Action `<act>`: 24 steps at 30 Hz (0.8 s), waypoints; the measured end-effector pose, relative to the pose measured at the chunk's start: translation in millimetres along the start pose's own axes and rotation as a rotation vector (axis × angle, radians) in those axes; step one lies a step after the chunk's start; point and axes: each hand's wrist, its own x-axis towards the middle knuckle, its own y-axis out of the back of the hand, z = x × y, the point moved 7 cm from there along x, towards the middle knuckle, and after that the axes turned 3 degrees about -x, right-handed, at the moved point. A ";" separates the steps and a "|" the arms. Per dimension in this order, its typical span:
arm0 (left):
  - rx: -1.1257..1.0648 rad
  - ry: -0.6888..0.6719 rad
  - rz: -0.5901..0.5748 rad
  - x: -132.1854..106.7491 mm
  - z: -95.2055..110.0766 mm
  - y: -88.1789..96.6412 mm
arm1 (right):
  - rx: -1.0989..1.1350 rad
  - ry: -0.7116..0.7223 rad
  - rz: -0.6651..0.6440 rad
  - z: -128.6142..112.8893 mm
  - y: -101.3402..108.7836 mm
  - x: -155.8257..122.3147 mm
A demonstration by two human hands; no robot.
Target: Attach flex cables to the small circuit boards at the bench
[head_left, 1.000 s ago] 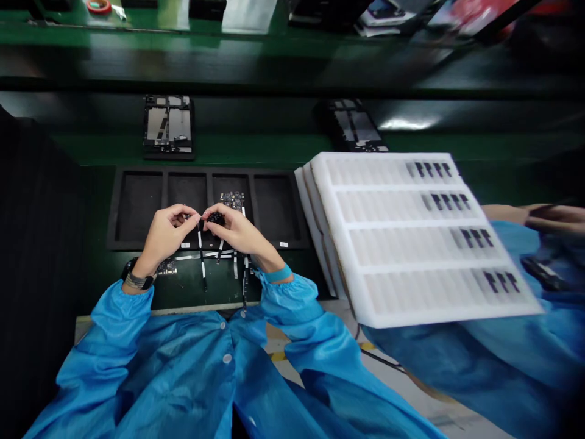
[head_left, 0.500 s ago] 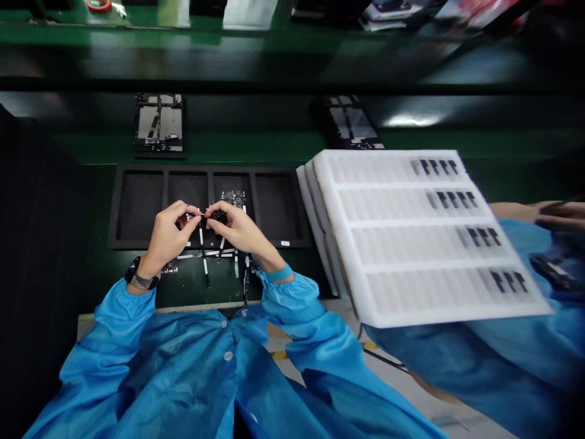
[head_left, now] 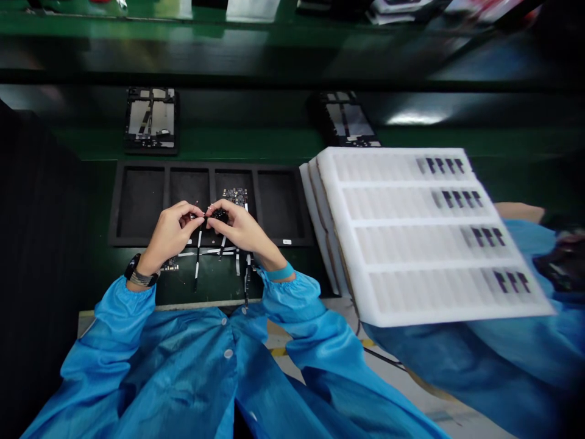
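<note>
My left hand (head_left: 172,234) pinches the top end of a thin black-and-white flex cable (head_left: 198,262), which hangs down between the hands. My right hand (head_left: 238,228) is closed in a pinch close beside it, fingertips almost meeting the left ones. Whatever small part lies in the right fingertips is hidden. A dark part (head_left: 221,214) shows under the right fingers. Just behind that hand, a circuit board (head_left: 235,196) lies in a compartment of the black foam tray (head_left: 114,204). More flex cables (head_left: 237,262) trail over the tray's front edge. Another board (head_left: 170,264) peeks out by my left wrist.
White foam trays (head_left: 365,311) are stacked at the right, their slots holding several black pieces. Two opened device housings (head_left: 152,119) (head_left: 350,119) stand behind. A co-worker's arm (head_left: 521,212) and blue sleeve are at far right. A dark wall-like block (head_left: 41,244) borders the left.
The hanging flex cable has swung left and hangs straighter. Both hands stay nearly in place, still pinched together. The co-worker's hand at far right has shifted, and the view has moved slightly.
</note>
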 end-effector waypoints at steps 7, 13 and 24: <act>-0.014 -0.020 0.028 -0.3 2.2 2.2 | 0.040 -0.001 -0.022 -2.1 -1.8 -0.1; 0.018 -0.036 0.014 -1.0 4.5 1.9 | 0.094 -0.028 -0.054 -3.4 -4.5 -0.5; -0.029 0.015 -0.028 -0.9 1.4 -0.1 | -0.009 0.029 0.010 -7.9 1.5 1.4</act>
